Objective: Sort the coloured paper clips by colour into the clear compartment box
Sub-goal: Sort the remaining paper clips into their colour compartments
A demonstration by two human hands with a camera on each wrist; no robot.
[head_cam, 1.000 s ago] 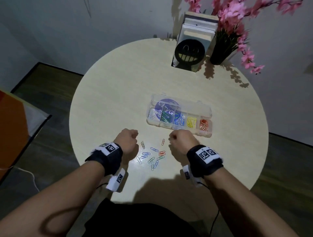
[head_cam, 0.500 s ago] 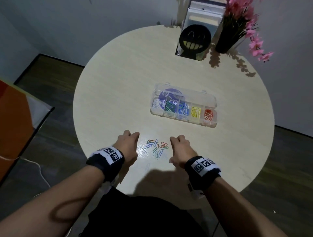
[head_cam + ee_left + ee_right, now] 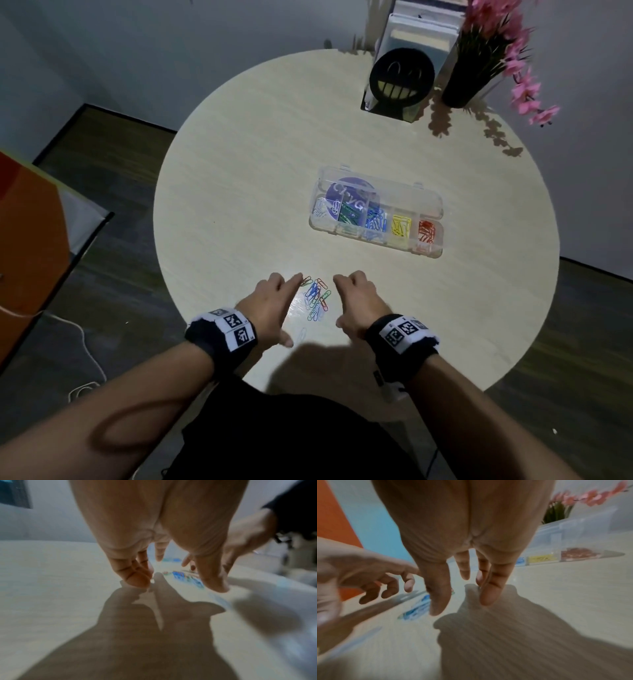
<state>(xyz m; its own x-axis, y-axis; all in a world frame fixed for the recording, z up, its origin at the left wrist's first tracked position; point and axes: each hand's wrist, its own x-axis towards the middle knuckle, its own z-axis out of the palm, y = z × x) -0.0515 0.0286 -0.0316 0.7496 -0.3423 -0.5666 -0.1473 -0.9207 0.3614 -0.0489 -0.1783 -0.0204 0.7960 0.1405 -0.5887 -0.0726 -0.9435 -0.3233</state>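
Observation:
A heap of coloured paper clips (image 3: 315,298) lies near the front edge of the round table (image 3: 239,192). My left hand (image 3: 289,305) flanks it on the left, its straight fingers (image 3: 135,580) touching the tabletop. My right hand (image 3: 342,301) flanks it on the right, its fingers (image 3: 486,595) hanging straight down and holding nothing. One pale clip (image 3: 301,334) lies apart by my left thumb. Farther back stands the clear compartment box (image 3: 430,202), lid open, with white, green, blue, yellow and red clips in separate cells. The same box (image 3: 573,536) shows blurred in the right wrist view.
A black smiley-face holder (image 3: 401,80) with books and a dark vase of pink flowers (image 3: 469,78) stand at the table's far edge. An orange panel (image 3: 24,246) and a white cable (image 3: 85,356) are on the floor to the left.
Both hands have gone from fists to straight fingers and drawn in towards each other. The scattered clips are now pushed into one tight heap between them.

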